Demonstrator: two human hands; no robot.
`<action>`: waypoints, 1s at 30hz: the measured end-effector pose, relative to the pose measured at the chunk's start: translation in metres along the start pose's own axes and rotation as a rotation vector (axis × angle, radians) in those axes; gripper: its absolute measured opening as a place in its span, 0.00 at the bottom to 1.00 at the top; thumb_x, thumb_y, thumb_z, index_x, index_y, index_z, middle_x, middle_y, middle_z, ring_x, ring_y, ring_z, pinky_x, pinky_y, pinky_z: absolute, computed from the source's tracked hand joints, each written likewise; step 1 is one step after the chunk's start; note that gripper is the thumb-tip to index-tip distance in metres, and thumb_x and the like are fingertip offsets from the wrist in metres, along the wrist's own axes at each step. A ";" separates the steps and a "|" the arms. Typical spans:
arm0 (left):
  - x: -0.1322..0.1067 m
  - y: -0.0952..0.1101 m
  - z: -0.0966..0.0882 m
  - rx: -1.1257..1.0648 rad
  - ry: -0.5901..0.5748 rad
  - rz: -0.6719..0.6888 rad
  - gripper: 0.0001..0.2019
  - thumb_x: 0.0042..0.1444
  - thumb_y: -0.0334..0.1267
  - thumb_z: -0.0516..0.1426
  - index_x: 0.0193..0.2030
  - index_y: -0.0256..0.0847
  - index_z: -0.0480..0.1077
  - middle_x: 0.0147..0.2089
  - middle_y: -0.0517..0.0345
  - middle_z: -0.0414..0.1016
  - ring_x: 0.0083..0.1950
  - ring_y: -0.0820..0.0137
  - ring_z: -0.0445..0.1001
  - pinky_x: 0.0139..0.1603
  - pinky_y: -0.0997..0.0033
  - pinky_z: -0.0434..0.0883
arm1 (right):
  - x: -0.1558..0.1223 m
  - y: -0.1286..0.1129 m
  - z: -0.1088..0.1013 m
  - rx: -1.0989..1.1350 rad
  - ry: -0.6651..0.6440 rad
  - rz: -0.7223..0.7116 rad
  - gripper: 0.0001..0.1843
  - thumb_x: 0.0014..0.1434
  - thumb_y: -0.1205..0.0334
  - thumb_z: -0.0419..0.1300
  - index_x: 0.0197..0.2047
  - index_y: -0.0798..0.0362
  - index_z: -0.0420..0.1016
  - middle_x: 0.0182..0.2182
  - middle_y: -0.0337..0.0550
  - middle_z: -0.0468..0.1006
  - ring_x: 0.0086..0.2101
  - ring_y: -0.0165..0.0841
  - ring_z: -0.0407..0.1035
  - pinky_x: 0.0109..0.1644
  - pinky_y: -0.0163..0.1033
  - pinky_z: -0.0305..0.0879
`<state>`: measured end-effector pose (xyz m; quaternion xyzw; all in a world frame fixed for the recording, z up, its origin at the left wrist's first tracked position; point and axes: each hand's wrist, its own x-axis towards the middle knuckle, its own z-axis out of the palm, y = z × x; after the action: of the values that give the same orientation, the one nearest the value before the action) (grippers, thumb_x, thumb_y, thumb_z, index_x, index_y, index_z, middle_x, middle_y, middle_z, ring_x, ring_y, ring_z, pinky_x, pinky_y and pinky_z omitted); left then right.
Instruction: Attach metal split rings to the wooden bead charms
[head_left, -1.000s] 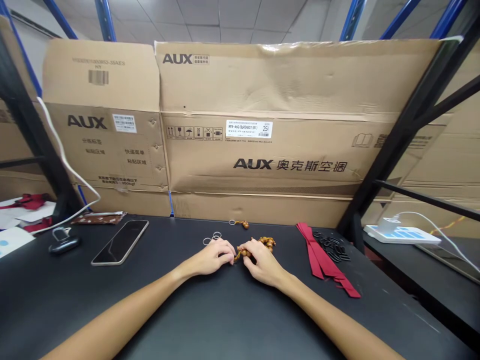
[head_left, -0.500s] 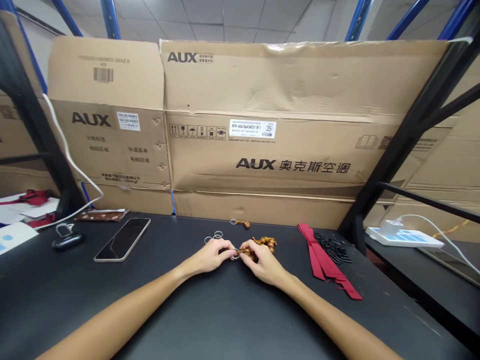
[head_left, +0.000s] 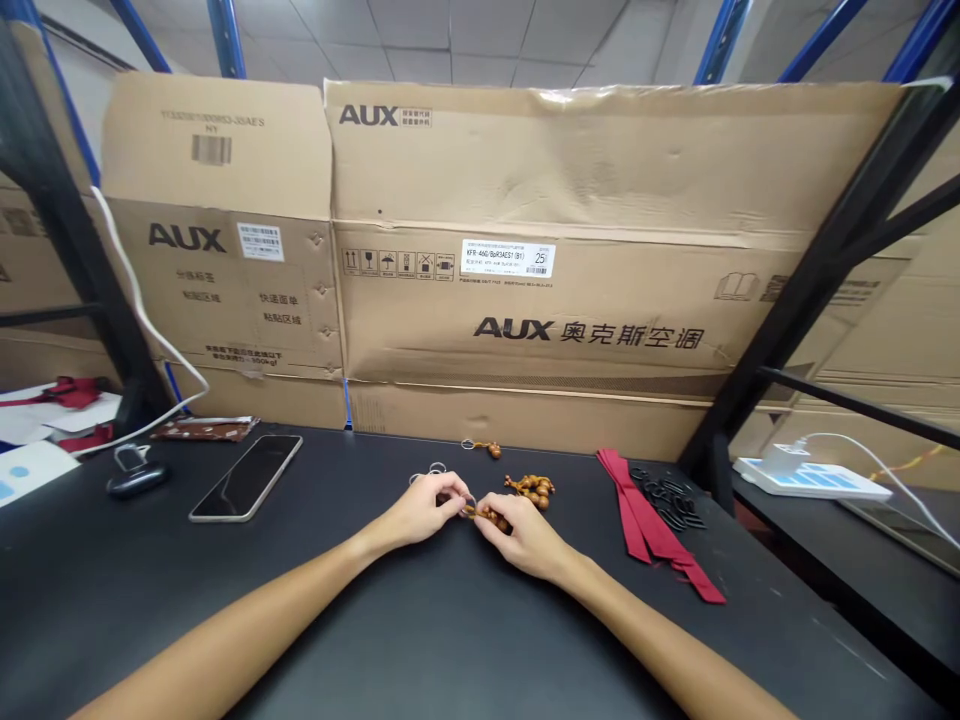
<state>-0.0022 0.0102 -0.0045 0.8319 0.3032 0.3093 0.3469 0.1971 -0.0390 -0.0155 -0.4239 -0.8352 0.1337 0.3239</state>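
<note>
Glossy brown wooden bead string (head_left: 529, 488) lies on the black desk (head_left: 225, 600), near end pinched in the nearly closed right hand (head_left: 521, 540). Left hand (head_left: 424, 510), also nearly closed, pinches a thin metal ring (head_left: 469, 503) against those beads. More metal rings (head_left: 427, 473) lie just behind.

The left arm (head_left: 247, 610) and the right arm (head_left: 660, 640) are extended forward from the lower corners of the view and angled inward, low over the work surface. The left hand (head_left: 420, 512) and the right hand (head_left: 526, 540) are brought close together at the middle, almost meeting. The wrists are held low and slightly bent, the palms are turned downward, and the fingertips (head_left: 459, 503) of each hand are drawn into a pinch.
</note>
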 end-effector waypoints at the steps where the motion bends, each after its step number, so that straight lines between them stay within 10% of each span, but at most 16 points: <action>1: -0.001 0.001 0.001 0.040 0.006 0.016 0.06 0.59 0.33 0.52 0.39 0.39 0.70 0.35 0.59 0.78 0.37 0.71 0.77 0.43 0.72 0.70 | 0.000 0.000 0.000 -0.017 -0.006 0.001 0.09 0.63 0.61 0.52 0.32 0.52 0.69 0.23 0.35 0.70 0.24 0.28 0.62 0.32 0.33 0.58; 13: -0.007 0.005 0.005 0.848 0.095 0.497 0.12 0.65 0.34 0.48 0.37 0.40 0.72 0.44 0.50 0.73 0.44 0.64 0.69 0.47 0.58 0.61 | 0.000 0.000 0.000 0.041 -0.004 0.038 0.12 0.63 0.60 0.51 0.32 0.53 0.71 0.22 0.35 0.71 0.22 0.27 0.62 0.30 0.32 0.57; 30: -0.008 0.003 0.009 0.732 0.243 0.359 0.08 0.60 0.32 0.54 0.31 0.40 0.72 0.46 0.53 0.72 0.46 0.63 0.68 0.46 0.60 0.63 | 0.000 0.000 0.001 0.021 -0.032 0.013 0.12 0.64 0.59 0.51 0.32 0.53 0.72 0.23 0.36 0.71 0.23 0.27 0.62 0.31 0.32 0.57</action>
<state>0.0001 -0.0002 -0.0099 0.8973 0.2821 0.3326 -0.0688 0.1959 -0.0390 -0.0162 -0.4234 -0.8361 0.1514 0.3141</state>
